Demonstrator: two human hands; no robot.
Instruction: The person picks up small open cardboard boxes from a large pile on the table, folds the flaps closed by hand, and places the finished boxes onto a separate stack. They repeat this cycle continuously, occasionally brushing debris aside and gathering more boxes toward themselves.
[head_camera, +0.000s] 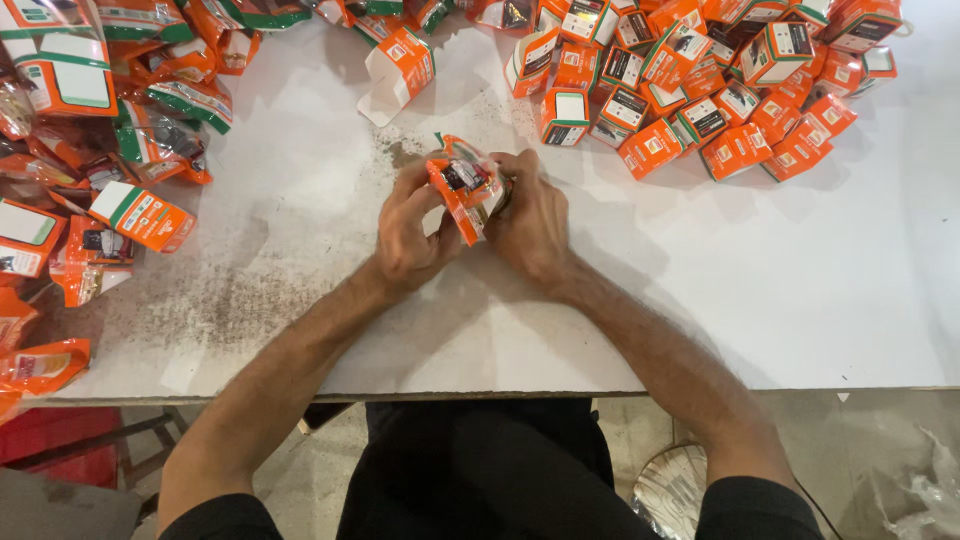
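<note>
Head view: a small orange carton (466, 187) is held just above the white table (760, 300), slightly above frame centre. It is gripped from both sides. The left hand (410, 232) is closed on its 9 o'clock side, thumb and fingers pinched on the edge. The right hand (532, 222) is wrapped against its 3 o'clock side, fingers curled over the top. The carton is tilted, a dark printed panel and a small green-and-white flap seen at its upper end. Whether it is sealed cannot be told.

A heap of folded orange boxes (700, 85) with white and dark labels is piled at 1 o'clock from the hands, well apart from them. One opened box (400, 65) with a white flap is lying alone at 11 o'clock. Flat orange pouches (140, 215) with green and white stripes are stacked along the 9 to 10 o'clock edge of the table, some hanging past the edge. Dark grime (215, 300) is smeared on the tabletop at 8 o'clock from the left hand and just above the carton. Both forearms are bare; dark sleeves are seen at the bottom edge. Crumpled clear plastic (925, 495) is lying on the floor at 5 o'clock.
</note>
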